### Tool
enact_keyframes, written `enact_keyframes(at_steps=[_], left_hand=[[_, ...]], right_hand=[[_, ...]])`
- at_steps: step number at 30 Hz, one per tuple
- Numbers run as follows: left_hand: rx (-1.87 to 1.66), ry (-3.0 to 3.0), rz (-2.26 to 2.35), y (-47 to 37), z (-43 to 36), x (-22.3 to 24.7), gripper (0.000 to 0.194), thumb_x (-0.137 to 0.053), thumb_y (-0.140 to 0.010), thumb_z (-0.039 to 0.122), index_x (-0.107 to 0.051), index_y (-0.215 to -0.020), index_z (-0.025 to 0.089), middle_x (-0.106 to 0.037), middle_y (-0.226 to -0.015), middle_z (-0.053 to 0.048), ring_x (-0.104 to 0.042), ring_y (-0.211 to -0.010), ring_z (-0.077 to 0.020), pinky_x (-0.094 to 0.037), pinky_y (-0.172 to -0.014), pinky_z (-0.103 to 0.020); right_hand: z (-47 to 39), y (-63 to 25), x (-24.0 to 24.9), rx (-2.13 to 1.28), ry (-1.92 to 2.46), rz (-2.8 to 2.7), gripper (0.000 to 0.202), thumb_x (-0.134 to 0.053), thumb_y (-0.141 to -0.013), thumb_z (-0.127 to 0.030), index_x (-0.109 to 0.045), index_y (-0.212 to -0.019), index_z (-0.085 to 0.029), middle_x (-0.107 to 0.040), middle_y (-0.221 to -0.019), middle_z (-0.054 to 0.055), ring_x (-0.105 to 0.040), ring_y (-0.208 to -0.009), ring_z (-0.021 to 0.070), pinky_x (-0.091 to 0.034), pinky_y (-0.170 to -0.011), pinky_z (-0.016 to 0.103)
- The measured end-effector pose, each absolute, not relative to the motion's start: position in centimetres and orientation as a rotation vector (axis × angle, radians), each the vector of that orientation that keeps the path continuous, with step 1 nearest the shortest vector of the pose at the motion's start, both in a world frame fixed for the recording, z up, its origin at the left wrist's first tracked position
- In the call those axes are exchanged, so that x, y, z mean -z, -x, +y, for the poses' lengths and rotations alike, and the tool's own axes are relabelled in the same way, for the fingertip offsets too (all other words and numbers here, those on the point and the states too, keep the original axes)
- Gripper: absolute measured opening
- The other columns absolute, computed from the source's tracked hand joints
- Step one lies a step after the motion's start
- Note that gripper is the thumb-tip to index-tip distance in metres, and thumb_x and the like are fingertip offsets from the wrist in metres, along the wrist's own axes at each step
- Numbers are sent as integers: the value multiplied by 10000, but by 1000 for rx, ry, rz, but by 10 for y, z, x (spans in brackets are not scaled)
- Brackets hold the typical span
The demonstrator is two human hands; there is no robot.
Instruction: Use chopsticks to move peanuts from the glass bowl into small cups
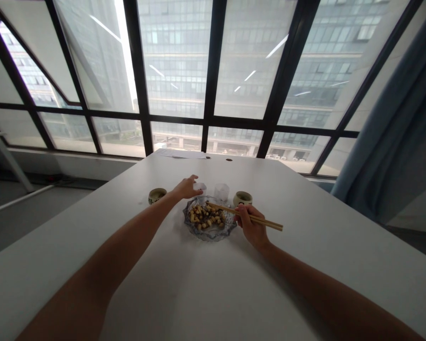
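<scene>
My right hand (252,228) is closed round a pair of wooden chopsticks (270,223), whose tips reach left over the far part of a scalloped clear glass plate (210,237). On that plate lies a pile of small brown and yellowish food pieces (204,218), too small to name. Beyond the plate's left side, my left hand (187,187) is stretched forward, thumb and fingers apart. Right by its fingertips stands a small clear cup (200,187); whether they touch it I cannot tell. A second clear cup (221,192) stands to the right, behind the plate.
Beige cups with dark markings flank the plate: one cup (156,195) on the left, another cup (243,198) on the right. White paper (181,154) lies at the far end of the white table (199,293), before the windows. A blue curtain (386,128) hangs at right.
</scene>
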State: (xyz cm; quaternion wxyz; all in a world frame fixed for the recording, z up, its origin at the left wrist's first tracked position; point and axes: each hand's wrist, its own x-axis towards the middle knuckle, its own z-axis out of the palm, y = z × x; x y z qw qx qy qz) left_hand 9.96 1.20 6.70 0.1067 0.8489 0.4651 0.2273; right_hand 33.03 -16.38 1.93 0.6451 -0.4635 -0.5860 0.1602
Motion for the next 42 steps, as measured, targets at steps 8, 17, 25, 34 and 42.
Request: enact_keyframes(at_steps=[8, 17, 25, 34, 42], left_hand=[[-960, -2770, 1059, -98, -4, -72, 789, -790, -740, 256, -434, -1442, 202, -592, -1388, -145, -552, -1285, -324, -446, -1089, -485], [-1008, -2711, 1061, -105, -10, -70, 751, -796, -743, 320, -466, -1401, 174, -644, -1304, -157, -606, -1220, -321, -488, -1043, -450], [-938, -2441, 1413, -114, -15, -66, 700, -792, -752, 377, -491, -1353, 178, -693, -1236, -175, -668, -1143, -327, -520, -972, -426], [-902, -2283, 1404, -102, -22, -57, 577, -663, -875, 415, -512, -1360, 142, -625, -1361, -201, -646, -1197, -324, -503, -1015, -417], [-1036, -1763, 1106, -77, -48, -22, 668, -645, -842, 523, -500, -1366, 134, -525, -1476, -211, -570, -1305, -310, -478, -1060, -418]], right_hand=[[-160, -342, -52, 156, 901, -1805, 296, -584, -954, -458, -713, -805, -237, -705, -672, 39, -655, -605, 176, -516, -582, 295], [-103, -320, -86, 23, 973, -1847, 407, -590, -926, -565, -693, -754, -210, -713, -693, 38, -628, -602, 160, -496, -584, 275], [-140, -335, -106, -393, 1067, -1618, 617, -502, -898, -724, -663, -659, -179, -604, -488, 31, -499, -396, 124, -367, -372, 241], [-166, -338, -98, -624, 1109, -1929, 588, -511, -912, -683, -657, -656, -173, -610, -507, 16, -500, -401, 106, -381, -385, 218], [-163, -339, -93, -384, 1182, -1841, 495, -601, -894, -601, -659, -627, -188, -647, -582, 38, -566, -512, 138, -450, -494, 252]])
